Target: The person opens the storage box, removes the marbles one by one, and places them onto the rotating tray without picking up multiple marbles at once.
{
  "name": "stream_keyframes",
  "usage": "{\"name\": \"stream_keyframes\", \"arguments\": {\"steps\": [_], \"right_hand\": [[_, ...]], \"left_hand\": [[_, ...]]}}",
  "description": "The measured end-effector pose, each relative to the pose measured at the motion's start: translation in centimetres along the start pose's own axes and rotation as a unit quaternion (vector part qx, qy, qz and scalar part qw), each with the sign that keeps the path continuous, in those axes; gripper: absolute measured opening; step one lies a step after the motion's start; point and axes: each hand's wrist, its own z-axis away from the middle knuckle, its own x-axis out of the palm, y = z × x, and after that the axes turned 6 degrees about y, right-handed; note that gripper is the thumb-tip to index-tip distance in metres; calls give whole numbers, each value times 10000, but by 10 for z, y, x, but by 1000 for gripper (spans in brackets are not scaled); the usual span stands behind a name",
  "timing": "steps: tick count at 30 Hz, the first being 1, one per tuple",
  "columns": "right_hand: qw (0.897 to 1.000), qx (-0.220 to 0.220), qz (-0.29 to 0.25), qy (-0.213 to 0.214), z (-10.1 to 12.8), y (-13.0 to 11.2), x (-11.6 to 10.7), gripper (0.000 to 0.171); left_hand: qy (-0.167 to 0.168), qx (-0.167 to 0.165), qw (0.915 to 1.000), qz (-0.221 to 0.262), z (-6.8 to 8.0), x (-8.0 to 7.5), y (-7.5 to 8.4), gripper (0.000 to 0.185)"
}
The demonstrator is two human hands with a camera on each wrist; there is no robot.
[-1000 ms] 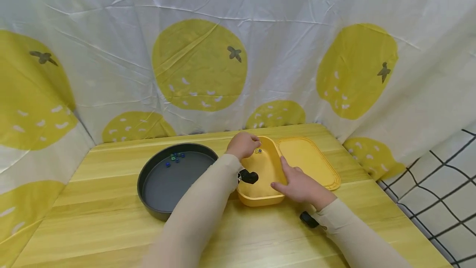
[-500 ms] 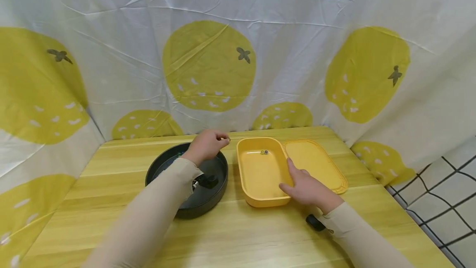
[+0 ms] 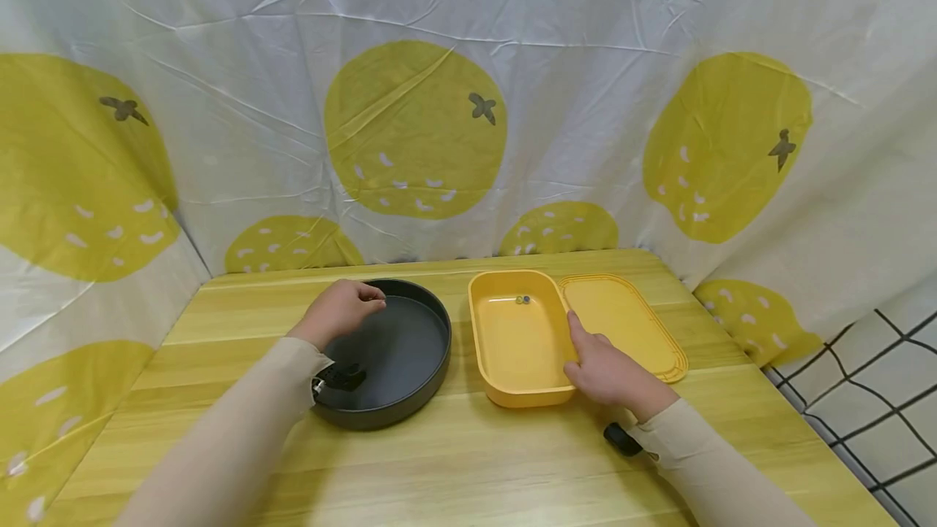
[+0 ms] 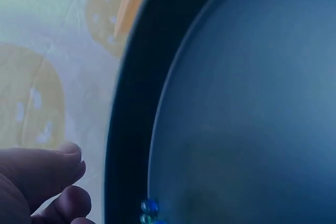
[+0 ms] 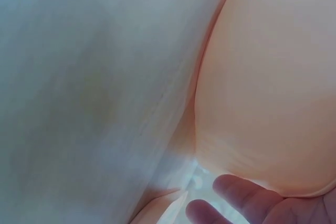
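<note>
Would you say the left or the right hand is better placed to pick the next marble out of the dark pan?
Left, probably: the left hand hovers over the dark pan near the marbles, while the right hand rests on the yellow box.

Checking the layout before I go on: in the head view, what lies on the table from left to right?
Left hand over the dark round pan, then the yellow box, right hand at its right rim, then the yellow lid.

A dark round pan [image 4: 236,103] fills the view. 2 small blue beads [image 4: 148,211] lie at its inner wall. The left hand's [image 4: 37,182] fingers curl just outside the rim.
</note>
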Motion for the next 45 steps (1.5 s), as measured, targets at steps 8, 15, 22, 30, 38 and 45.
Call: {"name": "stream_keyframes", "arguments": {"steps": [8,15,22,30,38,45], "right_hand": [[10000,3,4,37,1,-2,1,81],[10000,-33,3,66,3,-3,0,79],[9998,-120,14,129,3,-4,0,77],[9995,-200,111,219,4,-5,1,76],[9996,-117,5,275,4,-1,3,77],[9996,-15,-121,254,4,0,4,77]], "left_hand": [[-23,-47,9999,-102,7,0,-18,32],[-91,-170,9997,-135,10,3,-24,32],[-145,-128,9997,-128,11,4,-23,33],[27,116,9992,390,3,14,14,40],[-137,213,9893,1433,-15,40,92,42],[-288,352,9850,1663,-30,69,142,37]]}}
